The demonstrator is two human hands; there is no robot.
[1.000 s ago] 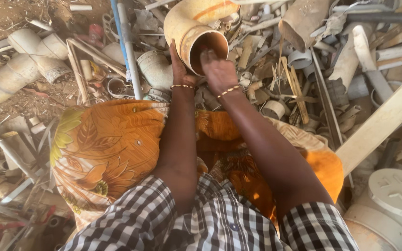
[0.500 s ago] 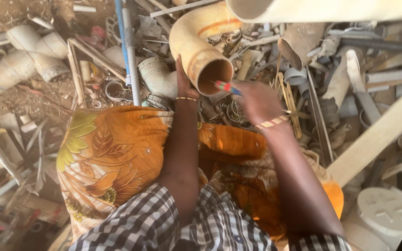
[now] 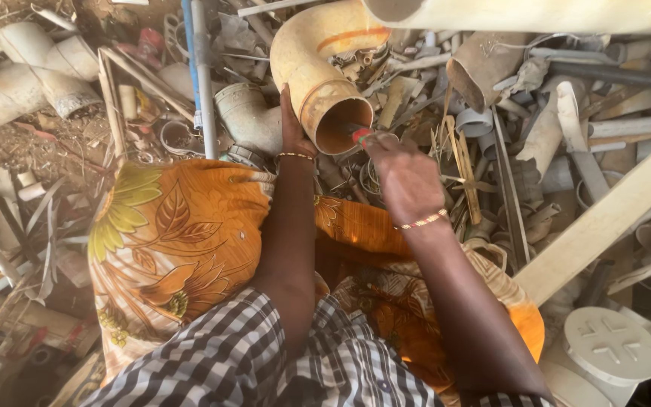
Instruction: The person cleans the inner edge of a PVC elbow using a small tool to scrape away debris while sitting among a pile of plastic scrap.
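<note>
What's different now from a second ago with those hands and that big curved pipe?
The right hand left the mouth of the curved tan plastic pipe bend, drew back toward the person, and now holds a small red-and-green-handled tool at the opening. The left hand stayed braced on the bend's side.

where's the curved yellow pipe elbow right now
In the head view, the curved yellow pipe elbow sits top centre on the scrap pile, its open mouth between the left hand and the right hand.
</note>
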